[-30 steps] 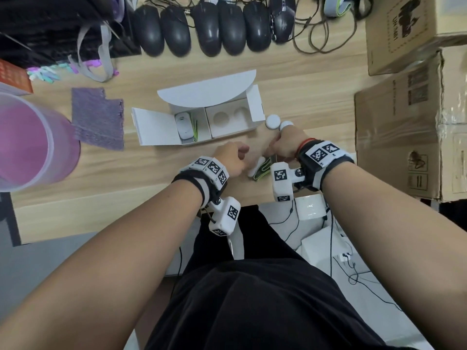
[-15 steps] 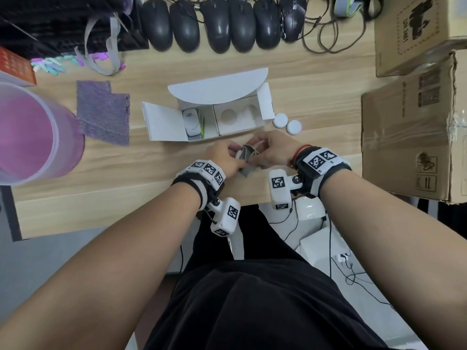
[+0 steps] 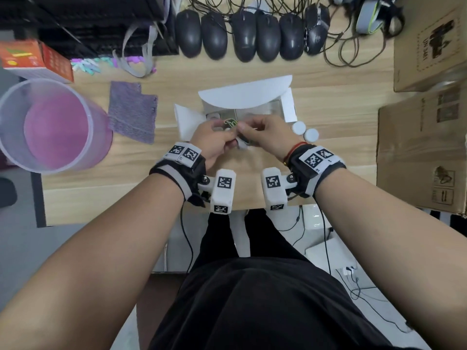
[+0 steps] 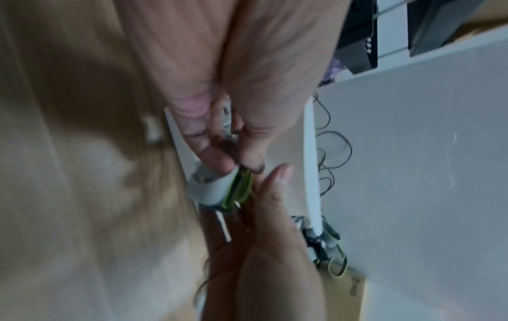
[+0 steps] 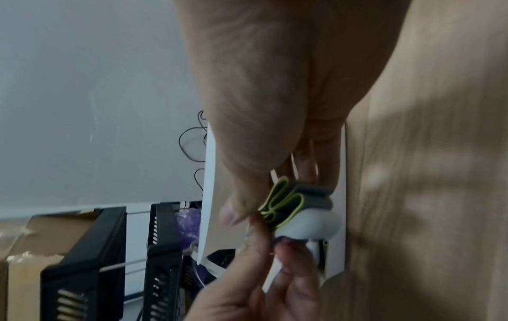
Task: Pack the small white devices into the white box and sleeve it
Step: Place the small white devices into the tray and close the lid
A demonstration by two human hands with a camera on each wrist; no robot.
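An open white box (image 3: 289, 104) lies mid-table with its rounded lid (image 3: 246, 94) folded back. Just over its front edge both hands hold one small white device (image 3: 241, 145) with a folded grey and green strap (image 3: 230, 122). My left hand (image 3: 228, 140) pinches the device body (image 4: 209, 186) between thumb and fingers. My right hand (image 3: 243, 130) pinches the strap (image 5: 291, 199) against the device (image 5: 307, 223). Two white round discs (image 3: 299, 127) (image 3: 311, 134) lie on the table right of the box. The hands hide most of the box's compartments.
A row of black mice (image 3: 242, 34) with tangled cables lines the far edge. A pink plastic bucket (image 3: 50, 125) and a purple cloth (image 3: 132, 112) sit at the left. Cardboard boxes (image 3: 419, 152) stand along the right, and an orange carton (image 3: 35, 59) at the far left.
Both hands have moved away from the table's front edge up to the box, carrying the strapped device. The strap has been folded up against the device.
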